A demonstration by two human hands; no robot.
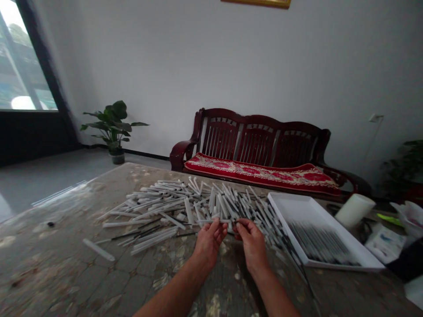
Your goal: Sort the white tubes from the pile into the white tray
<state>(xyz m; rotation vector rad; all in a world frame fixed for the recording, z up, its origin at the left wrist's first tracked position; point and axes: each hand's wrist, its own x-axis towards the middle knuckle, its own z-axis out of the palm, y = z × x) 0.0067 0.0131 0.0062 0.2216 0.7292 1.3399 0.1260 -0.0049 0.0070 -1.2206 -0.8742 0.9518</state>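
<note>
A: What do the hands hold?

B: A thin white stick, pinched at its two ends. The left hand takes the left end between narrowed fingertips; the right hand takes the right end the same way. Whether the stick is one piece or two being joined cannot be told.

A: How does the stick lie?

B: Its long axis runs left to right, across the line of the forearms, just above the near edge of the pile of sticks. Both hands are equally near, one at each end.

A: And the pile?

B: It spreads over the stone table, directly beyond the stick. Most pieces are white; a few dark thin ones lie on the pile's left, and one stray white stick rests well to the left.

A: What lies to the right of the pile?

B: A white tray, touching the pile's right edge, with dark thin pieces laid in a row inside. Beyond the tray stands a white roll.

A: Farther off?

B: A wooden bench with a red cushion behind the pile, and a potted plant to the far left.

A: Any legible writing?

B: None can be read.
</note>
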